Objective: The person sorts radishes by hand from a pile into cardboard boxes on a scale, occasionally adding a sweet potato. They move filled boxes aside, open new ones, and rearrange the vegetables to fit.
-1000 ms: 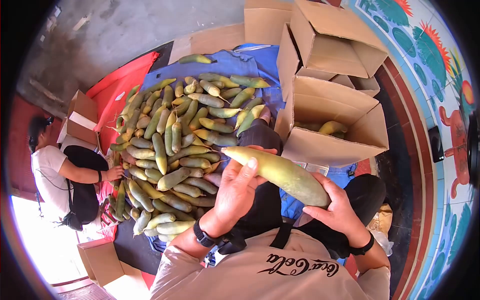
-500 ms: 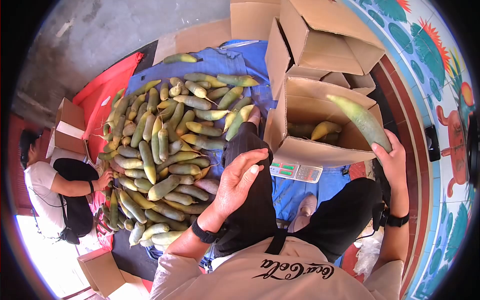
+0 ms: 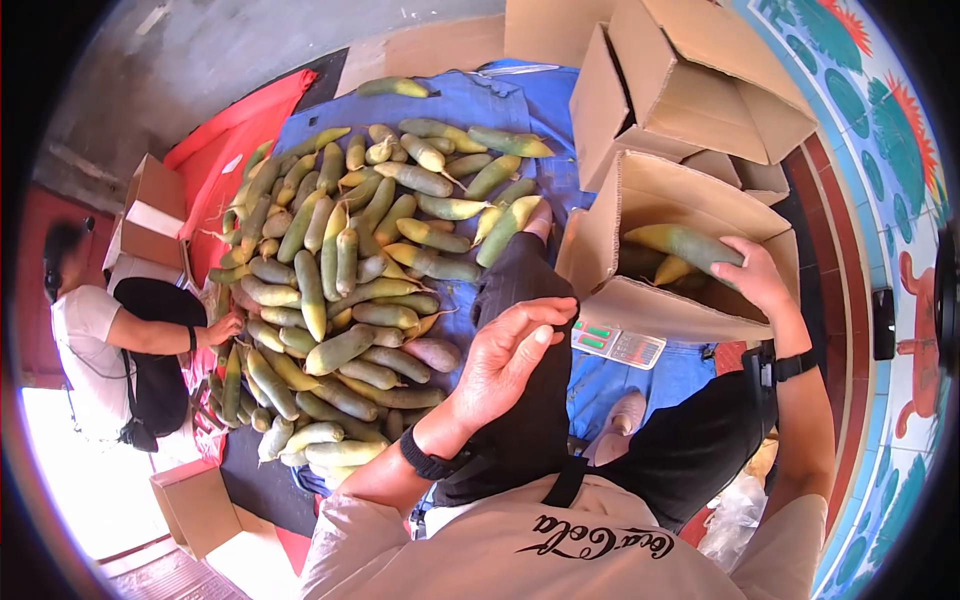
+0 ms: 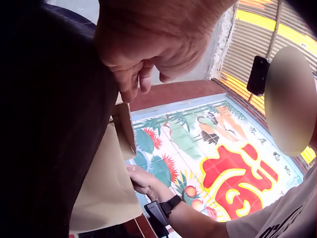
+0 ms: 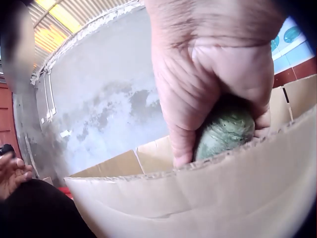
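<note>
My right hand (image 3: 757,276) grips the thick end of a large green radish (image 3: 690,247), its paler yellow-green tip pointing left inside an open cardboard box (image 3: 680,308). More radishes lie in the box beneath it. The right wrist view shows the fingers and thumb around the radish's blunt green end (image 5: 225,133), just above the box's near wall (image 5: 198,198). My left hand (image 3: 508,358) holds nothing; its fingers are loosely extended over my dark-trousered left knee. In the left wrist view that hand (image 4: 153,37) hangs with relaxed fingers beside the trouser leg.
A big pile of green radishes (image 3: 345,355) covers the blue cloth (image 3: 480,105) on my left. Beyond it, another person (image 3: 105,335) sits with a hand at the pile. A digital scale (image 3: 617,343) is by the box's near side; more cardboard boxes (image 3: 715,75) stand behind.
Held in both hands at first, the radish left my left hand and moved right with my right hand, then down into the box. My left hand stays over the knee.
</note>
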`<state>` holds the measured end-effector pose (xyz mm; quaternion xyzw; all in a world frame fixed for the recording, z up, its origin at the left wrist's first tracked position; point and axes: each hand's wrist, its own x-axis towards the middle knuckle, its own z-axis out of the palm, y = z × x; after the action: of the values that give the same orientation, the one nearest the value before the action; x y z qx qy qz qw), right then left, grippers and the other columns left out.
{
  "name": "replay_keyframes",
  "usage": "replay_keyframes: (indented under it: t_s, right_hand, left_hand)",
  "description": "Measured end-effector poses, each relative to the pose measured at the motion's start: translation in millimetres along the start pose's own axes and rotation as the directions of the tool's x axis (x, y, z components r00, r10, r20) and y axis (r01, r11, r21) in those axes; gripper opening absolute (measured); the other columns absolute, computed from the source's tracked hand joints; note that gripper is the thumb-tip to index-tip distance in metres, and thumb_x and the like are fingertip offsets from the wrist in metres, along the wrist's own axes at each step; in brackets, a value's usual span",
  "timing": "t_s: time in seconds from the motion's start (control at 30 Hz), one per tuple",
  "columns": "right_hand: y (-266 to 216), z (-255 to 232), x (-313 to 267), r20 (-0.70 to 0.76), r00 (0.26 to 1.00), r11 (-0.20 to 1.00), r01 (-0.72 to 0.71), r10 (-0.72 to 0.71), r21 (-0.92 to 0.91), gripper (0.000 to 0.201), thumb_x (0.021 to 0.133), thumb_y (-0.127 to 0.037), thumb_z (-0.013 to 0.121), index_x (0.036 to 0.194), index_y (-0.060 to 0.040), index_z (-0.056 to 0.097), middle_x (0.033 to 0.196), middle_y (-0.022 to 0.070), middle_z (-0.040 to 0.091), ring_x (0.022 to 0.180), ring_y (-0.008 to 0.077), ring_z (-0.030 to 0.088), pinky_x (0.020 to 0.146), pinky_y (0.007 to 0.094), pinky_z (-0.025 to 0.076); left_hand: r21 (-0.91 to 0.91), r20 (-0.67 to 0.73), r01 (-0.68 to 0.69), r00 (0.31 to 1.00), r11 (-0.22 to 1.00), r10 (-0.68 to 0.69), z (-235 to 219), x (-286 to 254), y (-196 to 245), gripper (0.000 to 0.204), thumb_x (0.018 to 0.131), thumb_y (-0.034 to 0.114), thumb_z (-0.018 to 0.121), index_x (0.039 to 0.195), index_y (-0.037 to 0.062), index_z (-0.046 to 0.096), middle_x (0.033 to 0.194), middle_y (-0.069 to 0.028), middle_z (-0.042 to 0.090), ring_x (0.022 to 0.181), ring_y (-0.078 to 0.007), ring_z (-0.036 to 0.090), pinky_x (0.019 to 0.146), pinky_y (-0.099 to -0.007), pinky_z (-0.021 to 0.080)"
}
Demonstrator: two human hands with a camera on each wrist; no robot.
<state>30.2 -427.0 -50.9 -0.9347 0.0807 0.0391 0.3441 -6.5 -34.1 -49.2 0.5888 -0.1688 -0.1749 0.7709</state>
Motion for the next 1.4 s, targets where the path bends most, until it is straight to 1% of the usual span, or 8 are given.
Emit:
replay_keyframes:
  t_s: [0.13,0.4,0.47,0.63,0.8,0.97,1.1,1.4]
  right_hand:
    - [22.9,-7.5,7.2,-0.128,0.992,0.951,-0.017,-0.024,-0.309,0.038,0.08,-0.014,0.065,0.115,-0.0034,0.059,0.104,0.0197,0.065,0.097,0.0276,0.064,0.085,0.0352,0.049]
    - [-8.2,-23.6,-85.7,-0.383,0.908,0.973,0.093,-0.171,-0.213,0.019,0.088,-0.011,0.058,0.104,-0.0004,0.061,0.095,0.0143,0.063,0.084,0.0247,0.063,0.076,0.0325,0.049]
    - [-5.3,-24.6,-112.8,-0.466,0.867,0.954,0.032,-0.175,-0.298,0.013,0.089,-0.008,0.056,0.098,0.0012,0.06,0.091,0.0131,0.061,0.08,0.0245,0.061,0.074,0.0319,0.048]
    - [40.1,-20.5,-164.4,-0.528,0.823,0.922,-0.014,-0.209,-0.388,0.012,0.09,-0.007,0.054,0.096,0.0015,0.06,0.089,0.0133,0.061,0.081,0.0254,0.061,0.073,0.0314,0.048]
    - [68.7,-6.3,-192.0,-0.554,0.828,0.919,-0.149,-0.086,-0.366,0.012,0.09,-0.008,0.054,0.095,0.0006,0.061,0.089,0.0134,0.061,0.081,0.0269,0.062,0.073,0.0326,0.049]
    - [79.3,1.0,-194.7,-0.565,0.819,0.922,-0.135,-0.104,-0.364,0.014,0.091,-0.01,0.054,0.098,0.0006,0.061,0.092,0.013,0.063,0.078,0.0231,0.062,0.072,0.0307,0.049]
    - [75.0,2.8,-193.8,-0.572,0.817,0.919,-0.171,-0.069,-0.355,0.013,0.09,-0.009,0.055,0.097,-0.0002,0.061,0.092,0.013,0.063,0.081,0.0248,0.062,0.074,0.0313,0.049]
    - [66.0,6.4,-192.4,-0.583,0.812,0.914,-0.208,-0.037,-0.348,0.011,0.09,-0.006,0.054,0.096,-0.0001,0.061,0.089,0.0135,0.061,0.08,0.0277,0.061,0.074,0.0326,0.049]
  left_hand:
    - [0.039,0.007,-0.043,0.999,0.998,0.043,-2.9,-1.2,-5.1,0.024,0.1,0.02,0.044,0.113,0.0031,0.054,0.129,-0.0138,0.051,0.121,-0.0229,0.05,0.096,-0.0349,0.045]
    - [0.062,0.006,-0.086,0.996,0.994,0.085,-7.8,-6.0,-8.0,0.025,0.1,0.02,0.044,0.112,0.0021,0.056,0.128,-0.0137,0.052,0.119,-0.0228,0.052,0.093,-0.0341,0.047]
    - [-0.099,-0.011,-0.062,0.998,0.993,0.061,-9.0,-10.9,-4.9,0.025,0.1,0.019,0.043,0.11,0.0004,0.057,0.126,-0.0154,0.053,0.116,-0.0242,0.054,0.092,-0.035,0.048]
    - [-0.014,-0.293,0.013,0.956,1.0,-0.017,-47.6,-32.4,-2.6,0.03,0.099,0.025,0.044,0.103,-0.0003,0.06,0.104,-0.0124,0.065,0.096,-0.0209,0.063,0.082,-0.0322,0.051]
    - [0.139,-0.619,0.227,0.78,0.964,-0.094,-135.2,-70.3,-43.0,0.035,0.097,0.032,0.048,0.102,0.001,0.061,0.099,-0.0096,0.067,0.089,-0.0166,0.064,0.079,-0.0293,0.048]
    - [0.361,-0.701,0.563,0.69,0.744,-0.182,-209.6,-124.0,-128.9,0.03,0.094,0.028,0.051,0.099,0.001,0.063,0.092,-0.0087,0.068,0.084,-0.0169,0.064,0.075,-0.0286,0.048]
    - [0.557,-0.672,0.689,0.702,0.464,-0.236,-200.3,-134.2,-176.2,0.025,0.084,0.026,0.061,0.099,0.0052,0.064,0.091,-0.0132,0.067,0.084,-0.0267,0.065,0.078,-0.0346,0.049]
    - [0.923,-0.377,0.373,0.815,-0.099,-0.441,-168.2,-97.7,-257.2,0.045,0.077,0.019,0.064,0.121,0.0157,0.051,0.13,-0.0095,0.046,0.125,-0.0302,0.041,0.099,-0.0469,0.039]
